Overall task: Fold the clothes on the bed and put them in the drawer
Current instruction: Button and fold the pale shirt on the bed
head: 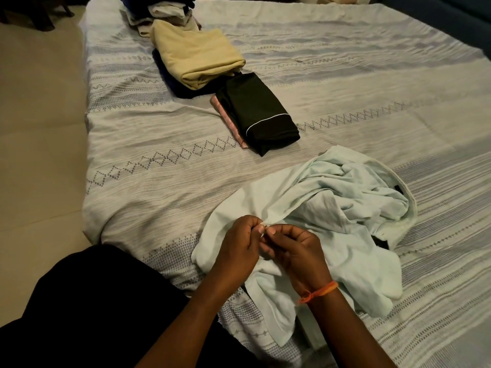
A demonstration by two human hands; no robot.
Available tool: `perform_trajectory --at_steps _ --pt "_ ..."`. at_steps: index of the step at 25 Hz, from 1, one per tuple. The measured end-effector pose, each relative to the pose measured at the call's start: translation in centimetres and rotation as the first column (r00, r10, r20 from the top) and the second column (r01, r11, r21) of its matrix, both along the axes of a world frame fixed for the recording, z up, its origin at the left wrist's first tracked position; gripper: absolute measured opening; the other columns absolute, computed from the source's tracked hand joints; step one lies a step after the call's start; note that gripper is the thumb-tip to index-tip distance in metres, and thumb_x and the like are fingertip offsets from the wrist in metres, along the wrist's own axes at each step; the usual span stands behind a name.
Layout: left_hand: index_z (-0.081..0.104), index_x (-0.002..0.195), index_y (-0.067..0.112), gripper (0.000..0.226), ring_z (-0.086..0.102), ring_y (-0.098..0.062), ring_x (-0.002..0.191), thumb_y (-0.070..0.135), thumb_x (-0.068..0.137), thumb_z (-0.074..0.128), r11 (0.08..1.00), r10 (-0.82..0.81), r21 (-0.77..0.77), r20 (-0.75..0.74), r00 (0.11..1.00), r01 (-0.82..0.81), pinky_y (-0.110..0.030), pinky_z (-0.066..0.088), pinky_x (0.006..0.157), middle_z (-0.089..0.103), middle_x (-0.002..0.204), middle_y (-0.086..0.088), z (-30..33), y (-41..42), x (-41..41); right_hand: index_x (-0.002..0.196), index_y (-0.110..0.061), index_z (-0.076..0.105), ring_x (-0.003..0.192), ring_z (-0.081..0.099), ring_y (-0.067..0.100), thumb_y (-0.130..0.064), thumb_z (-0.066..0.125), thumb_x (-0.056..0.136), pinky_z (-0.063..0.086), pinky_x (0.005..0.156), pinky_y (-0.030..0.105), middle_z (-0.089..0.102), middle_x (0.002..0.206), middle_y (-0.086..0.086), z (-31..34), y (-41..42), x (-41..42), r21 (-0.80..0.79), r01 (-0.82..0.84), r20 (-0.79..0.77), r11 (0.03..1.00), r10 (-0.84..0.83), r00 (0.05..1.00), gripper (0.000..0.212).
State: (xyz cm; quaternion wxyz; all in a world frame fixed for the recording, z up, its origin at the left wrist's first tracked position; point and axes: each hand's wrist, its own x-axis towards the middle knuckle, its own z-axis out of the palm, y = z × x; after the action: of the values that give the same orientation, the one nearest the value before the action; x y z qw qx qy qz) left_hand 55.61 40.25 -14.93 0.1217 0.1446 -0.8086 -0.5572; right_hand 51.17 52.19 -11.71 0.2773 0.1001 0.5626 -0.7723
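Near the bed's front edge, the left hand [240, 244] and right hand [297, 251] pinch one hem of the crumpled pale-green shirt [345, 208]. Lifted from so close a grip, it may twist or slide floorward.

A pale green shirt [332, 208] lies crumpled on the bed [398, 75], not folded. Just past it sits a folded black garment [261, 115] on a folded pink one [228, 120]. Farther along the bed, a folded yellow cloth [196, 54] sits on a dark one [170, 78], with a messy pile [162, 11] behind.

orange thread band [317, 292] on right wrist, arms bare, blk clothing [79, 314]
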Motion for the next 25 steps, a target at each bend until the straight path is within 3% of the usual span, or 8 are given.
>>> perform_trajectory --at_steps 4,8,10,13,18,22,24,25 --pt "0.055 0.087 0.020 0.011 0.050 -0.014 0.074 0.028 0.091 0.048 0.832 -0.121 -0.554 -0.112 0.986 0.039 -0.033 0.043 0.065 0.054 0.084 0.007 -0.4 0.0 0.4 0.092 -0.001 0.066 0.064 0.064 0.021 -0.008 0.067 0.087 0.056 0.063 0.034 0.064 0.069 0.011 0.6 1.0 -1.7 0.038 0.222 -0.092 0.974 -0.218 0.972 0.008" --pt "0.061 0.085 0.022 0.013 0.048 -0.018 0.081 0.029 0.076 0.056 0.688 -0.200 -0.721 -0.073 0.977 0.087 -0.038 0.042 0.068 0.056 0.090 0.005 0.8 0.0 0.0 0.083 -0.005 0.068 0.059 0.057 0.016 -0.009 0.074 0.083 0.051 0.061 0.033 0.062 0.062 0.002 0.3 0.8 -4.0 0.149 0.327 -0.193 0.933 -0.297 0.935 0.007" --pt "0.061 0.082 0.023 0.013 0.049 -0.013 0.082 0.032 0.078 0.053 0.761 -0.217 -0.640 -0.096 0.971 0.107 -0.035 0.042 0.071 0.056 0.089 0.008 1.5 -0.1 -0.6 0.073 -0.011 0.070 0.060 0.056 0.016 -0.009 0.074 0.083 0.049 0.065 0.035 0.062 0.061 0.000 0.0 0.7 -4.6 0.193 0.348 -0.300 0.917 -0.283 0.911 0.011" --pt "0.055 0.085 0.021 0.022 0.052 -0.008 0.074 0.040 0.094 0.048 0.944 -0.038 -0.329 -0.051 0.998 0.019 -0.030 0.042 0.067 0.056 0.081 0.010 2.8 0.3 -3.3 0.068 -0.010 0.064 0.062 0.049 0.017 -0.011 0.068 0.088 0.046 0.065 0.037 0.056 0.062 0.004 0.6 1.4 -4.5 0.273 0.407 -0.465 0.871 -0.251 0.849 0.020" --pt "0.059 0.106 0.020 0.049 0.059 -0.016 0.088 0.063 0.082 0.060 0.935 0.097 -0.354 0.300 0.949 0.017 -0.028 0.042 0.066 0.060 0.097 0.006 4.5 1.5 -9.5 0.083 -0.015 0.061 0.070 0.061 0.018 -0.017 0.064 0.094 0.050 0.067 0.028 0.063 0.076 0.002 3.9 3.0 -1.0 0.362 0.533 -0.726 0.765 -0.127 0.676 0.011" --pt "0.046 0.065 0.015 0.029 0.047 -0.016 0.057 0.031 0.086 0.057 0.936 0.171 -0.349 0.321 0.932 -0.052 -0.026 0.029 0.048 0.048 0.062 0.003 5.1 1.3 -11.2 0.082 -0.011 0.054 0.070 0.052 0.014 -0.015 0.057 0.096 0.040 0.066 0.019 0.055 0.075 0.001 4.8 3.4 -1.8 0.404 0.614 -0.863 0.678 0.060 0.502 0.015" --pt "0.049 0.064 0.012 0.026 0.053 -0.021 0.064 0.019 0.089 0.051 0.984 0.173 -0.018 0.376 0.910 -0.180 -0.032 0.048 0.055 0.053 0.065 -0.003 4.9 -0.3 -12.0 0.080 -0.012 0.050 0.070 0.048 0.021 -0.018 0.051 0.093 0.035 0.065 0.029 0.052 0.075 0.002 4.9 3.5 -3.7 0.514 0.629 -0.854 0.583 0.283 0.436 0.015" --pt "0.059 0.076 0.008 0.019 0.057 -0.023 0.074 0.016 0.091 0.050 0.948 0.165 0.188 0.399 0.902 -0.257 -0.038 0.056 0.068 0.058 0.075 -0.006 4.8 -1.2 -12.3 0.078 -0.015 0.049 0.072 0.047 0.025 -0.021 0.050 0.090 0.032 0.064 0.032 0.051 0.076 0.003 4.9 3.6 -4.9 0.589 0.660 -0.804 0.466 0.416 0.424 0.014"
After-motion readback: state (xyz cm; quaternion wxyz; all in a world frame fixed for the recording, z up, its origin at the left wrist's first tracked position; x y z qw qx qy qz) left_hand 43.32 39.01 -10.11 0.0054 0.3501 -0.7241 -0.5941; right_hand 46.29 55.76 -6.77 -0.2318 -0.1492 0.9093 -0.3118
